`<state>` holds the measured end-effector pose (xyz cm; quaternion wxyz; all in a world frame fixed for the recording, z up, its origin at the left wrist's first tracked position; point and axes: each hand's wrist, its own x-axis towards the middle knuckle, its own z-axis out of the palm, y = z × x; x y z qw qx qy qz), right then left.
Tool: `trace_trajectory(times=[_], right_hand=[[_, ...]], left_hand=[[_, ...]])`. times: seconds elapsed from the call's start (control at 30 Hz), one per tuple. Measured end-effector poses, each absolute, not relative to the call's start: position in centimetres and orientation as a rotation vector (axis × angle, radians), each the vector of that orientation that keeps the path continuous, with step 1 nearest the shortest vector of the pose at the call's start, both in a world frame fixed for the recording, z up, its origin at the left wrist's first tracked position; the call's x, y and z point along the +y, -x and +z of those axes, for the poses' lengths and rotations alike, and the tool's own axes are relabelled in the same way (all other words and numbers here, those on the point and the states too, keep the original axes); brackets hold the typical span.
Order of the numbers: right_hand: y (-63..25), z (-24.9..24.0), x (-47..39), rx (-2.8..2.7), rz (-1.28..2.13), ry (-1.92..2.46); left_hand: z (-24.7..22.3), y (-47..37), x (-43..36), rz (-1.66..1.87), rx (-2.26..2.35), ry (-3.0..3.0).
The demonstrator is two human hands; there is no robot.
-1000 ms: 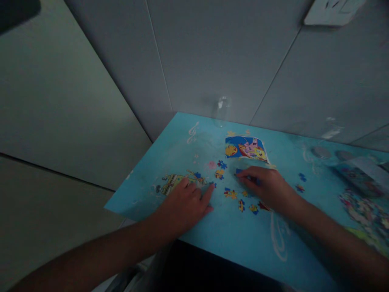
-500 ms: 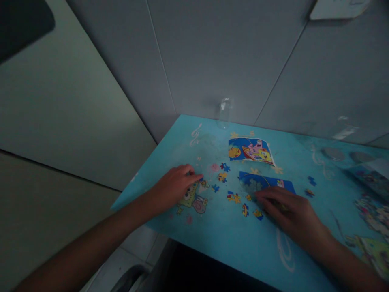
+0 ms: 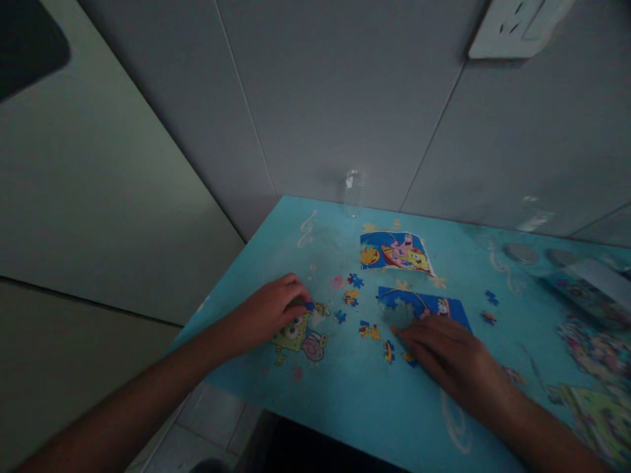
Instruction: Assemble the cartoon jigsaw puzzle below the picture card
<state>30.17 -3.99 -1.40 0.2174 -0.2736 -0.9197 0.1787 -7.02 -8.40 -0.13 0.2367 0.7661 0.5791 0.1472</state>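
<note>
Blue table [image 3: 345,401]: left hand [image 3: 269,312] sits near its left edge.

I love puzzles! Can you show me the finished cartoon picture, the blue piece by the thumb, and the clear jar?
cartoon picture [image 3: 396,251], head view, its middle.
blue piece [image 3: 309,305], head view, its top.
clear jar [image 3: 353,192], head view, its side.

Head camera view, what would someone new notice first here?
Two bare hands rest on a bright blue table: the left hand pinches a small blue piece by a cartoon print, the right hand lies flat on a joined puzzle patch. Loose pieces lie between them, a finished picture behind.
</note>
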Motion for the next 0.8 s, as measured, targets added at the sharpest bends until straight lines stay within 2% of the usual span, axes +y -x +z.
trace_trajectory(times=[0.37, 0.6, 0.7, 0.8], right_hand=[[-30.8, 0.2, -3.5, -2.459, 0.515, 0.846], [-30.7, 0.4, -3.6, -2.49, 0.55, 0.861], [-30.7, 0.6, -3.5, -2.491, 0.538, 0.896], [-31.1, 0.6, -3.3, -2.465, 0.499, 0.943]], left_hand=[[-0.4, 6.8, -8.8, 0.453, 1.567, -2.196], [0.2, 4.0, -10.3, 0.421, 1.585, -2.576], [1.4, 2.1, -8.5, 0.372, 1.535, -2.787], [2.6, 0.6, -4.7, 0.484, 1.529, -2.839]])
